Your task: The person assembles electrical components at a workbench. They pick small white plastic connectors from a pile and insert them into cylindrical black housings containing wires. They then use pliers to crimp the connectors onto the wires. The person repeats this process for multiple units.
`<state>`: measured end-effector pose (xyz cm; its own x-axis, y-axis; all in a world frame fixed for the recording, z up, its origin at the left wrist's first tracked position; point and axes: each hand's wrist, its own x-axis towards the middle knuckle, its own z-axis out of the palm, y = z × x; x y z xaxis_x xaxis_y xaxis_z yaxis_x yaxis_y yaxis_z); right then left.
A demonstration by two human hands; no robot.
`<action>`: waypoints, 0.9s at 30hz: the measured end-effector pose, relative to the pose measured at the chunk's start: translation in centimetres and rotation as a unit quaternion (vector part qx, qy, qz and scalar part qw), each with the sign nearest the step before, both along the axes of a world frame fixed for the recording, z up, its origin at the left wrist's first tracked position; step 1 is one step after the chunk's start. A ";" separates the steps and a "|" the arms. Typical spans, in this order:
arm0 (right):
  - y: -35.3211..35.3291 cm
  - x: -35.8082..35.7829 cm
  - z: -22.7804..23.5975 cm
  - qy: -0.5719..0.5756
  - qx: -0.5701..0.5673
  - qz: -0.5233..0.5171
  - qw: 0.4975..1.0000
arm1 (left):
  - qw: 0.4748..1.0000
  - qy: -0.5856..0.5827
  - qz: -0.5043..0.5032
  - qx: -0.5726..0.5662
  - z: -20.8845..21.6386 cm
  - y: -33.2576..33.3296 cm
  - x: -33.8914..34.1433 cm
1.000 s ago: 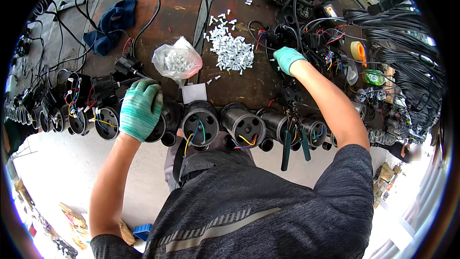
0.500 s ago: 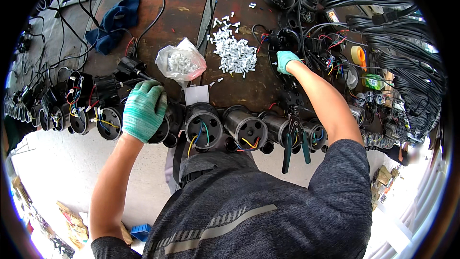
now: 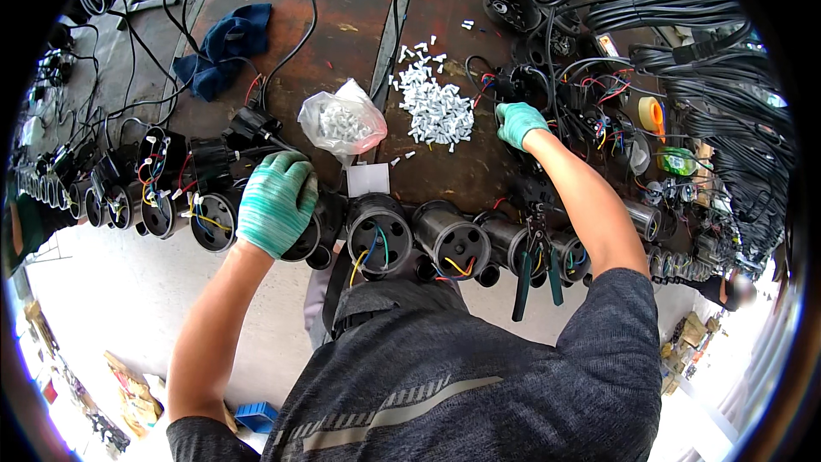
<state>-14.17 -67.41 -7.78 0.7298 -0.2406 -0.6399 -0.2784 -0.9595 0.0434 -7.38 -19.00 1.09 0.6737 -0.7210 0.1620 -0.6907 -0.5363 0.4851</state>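
Observation:
My left hand [image 3: 278, 205], in a striped green-white glove, wraps over the top of a black cylindrical housing [image 3: 305, 242] in the front row; its fingertips bend out of sight. My right hand [image 3: 520, 126], gloved alike, reaches across the bench with curled fingers beside a black wired part [image 3: 517, 81]. What it pinches, if anything, is hidden. Between the hands lie a heap of small pale wire caps [image 3: 434, 107] and an opened clear bag [image 3: 344, 122] holding more. Pliers with dark green handles [image 3: 537, 265] hang over the front edge, right of centre.
Several black housings with coloured wires [image 3: 379, 233] line the front edge. A blue cloth [image 3: 224, 50] lies at the back left among loose cables. Coiled black cables [image 3: 667, 7], a yellow tape roll [image 3: 650, 114] and a green-labelled container [image 3: 677, 160] crowd the right.
The whole view has shifted, so the scene sits slightly farther right and lower. My right hand has drawn a little left, off the black part. My left hand stays on the housing.

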 end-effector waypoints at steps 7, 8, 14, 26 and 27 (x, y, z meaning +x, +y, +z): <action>7.0 1.8 -0.8 -0.258 0.140 0.170 0.941 | 1.000 0.004 0.005 0.013 0.3 -0.1 0.0; 7.1 1.8 -2.2 -0.255 0.124 0.185 0.941 | 1.000 0.005 0.004 0.017 0.3 -0.2 0.0; 7.9 1.8 -2.8 -0.340 0.088 0.274 0.895 | 1.000 0.017 0.013 0.018 0.7 -0.1 -0.1; 9.2 5.4 -6.3 -0.382 0.154 0.323 0.852 | 0.998 0.028 0.024 0.051 1.2 -0.5 -0.1; 9.2 5.4 -6.4 -0.390 0.156 0.324 0.848 | 0.998 0.031 0.024 0.051 1.2 -0.5 -0.1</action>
<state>-8.74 -58.22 -14.15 0.8745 0.4649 0.1384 0.4843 -0.8529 -0.1949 -7.46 -19.54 2.24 0.7138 -0.6988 0.0465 -0.6336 -0.6161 0.4680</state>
